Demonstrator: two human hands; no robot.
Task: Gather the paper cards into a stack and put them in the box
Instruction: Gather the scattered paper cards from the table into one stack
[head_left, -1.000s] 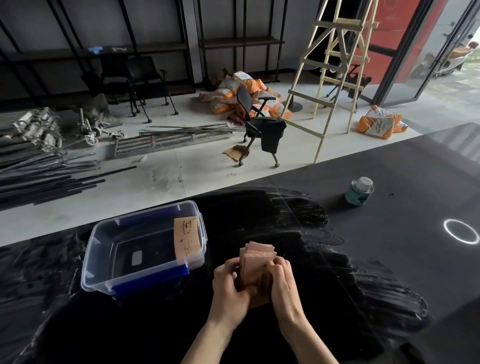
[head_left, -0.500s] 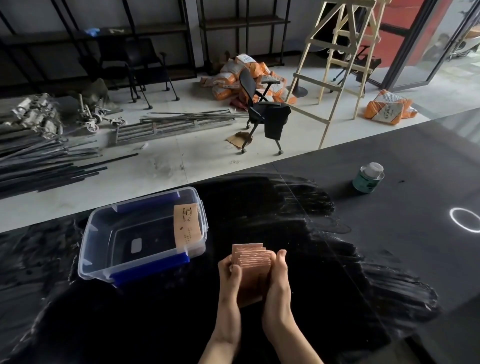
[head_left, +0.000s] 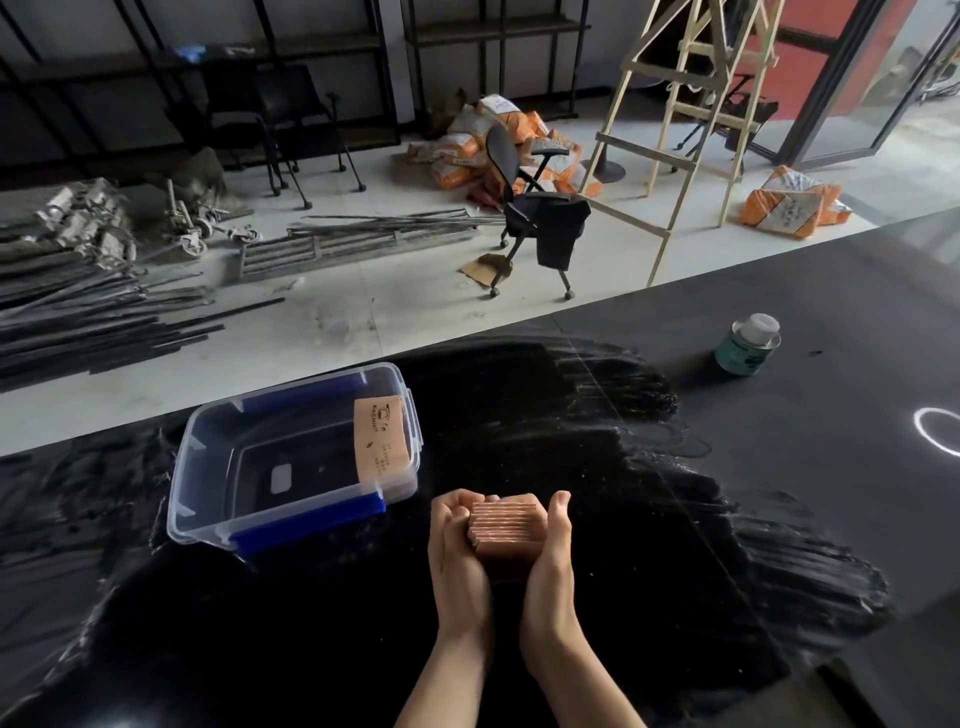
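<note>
A clear plastic box with blue latches sits on the black table at about ten o'clock from the hands, near them but apart. It is open-topped with rounded corners and see-through walls; one tan printed card leans against the inside of its right wall, and its floor shows a small pale label. The table's far edge runs diagonally just behind the box, leaving little room on that side.

The left hand and right hand face each other with palms turned inward, pressing the stack of paper cards between them. The left fingers curl round the stack's left side and the right palm lies flat along its right side with the thumb raised at twelve o'clock. The cards are salmon-brown, thin and matte, stood on edge so their top edges show as fine parallel lines, nearly flush. Whether the bottom of the stack touches the table cannot be told.

The tabletop is glossy black, with dull, streaky grey patches round a darker area under the hands. Bare surface lies between the stack and the box, and wide bare surface at three o'clock.

At about two o'clock, well apart, stands a small green tin can with a white cap. Farther right, a white ring of reflected light shows on the table.
</note>
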